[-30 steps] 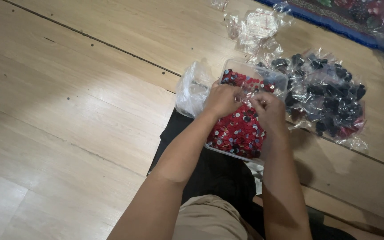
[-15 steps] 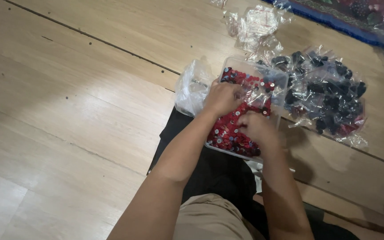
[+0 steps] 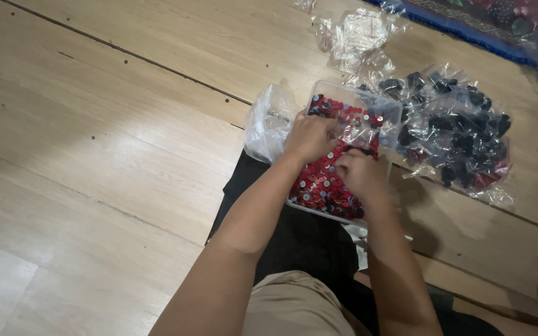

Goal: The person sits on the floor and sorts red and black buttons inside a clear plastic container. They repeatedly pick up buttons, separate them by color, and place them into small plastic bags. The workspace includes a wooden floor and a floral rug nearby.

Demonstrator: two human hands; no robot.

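Right of centre, our left hand [image 3: 309,137] and right hand [image 3: 357,174] pinched a clear bag [image 3: 359,127] over the clear tub [image 3: 388,112] of red caps [image 3: 319,183].

Buttons [image 3: 319,186] in tray [image 3: 386,112]; bags [image 3: 462,134] right — floor [image 3: 94,155] beneath.

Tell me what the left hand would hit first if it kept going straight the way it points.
Probably the small clear plastic bag it already touches over the clear plastic tray of red buttons; beyond that, the tray's far wall. The left hand points up the frame; depth is unclear.

A pale wooden floor [image 3: 94,162] is carrying everything — a black cloth [image 3: 306,242] lying near its lower edge. Clear bags of dark pieces [image 3: 462,134] and empty wrappers [image 3: 356,34] are lying toward its upper right corner.
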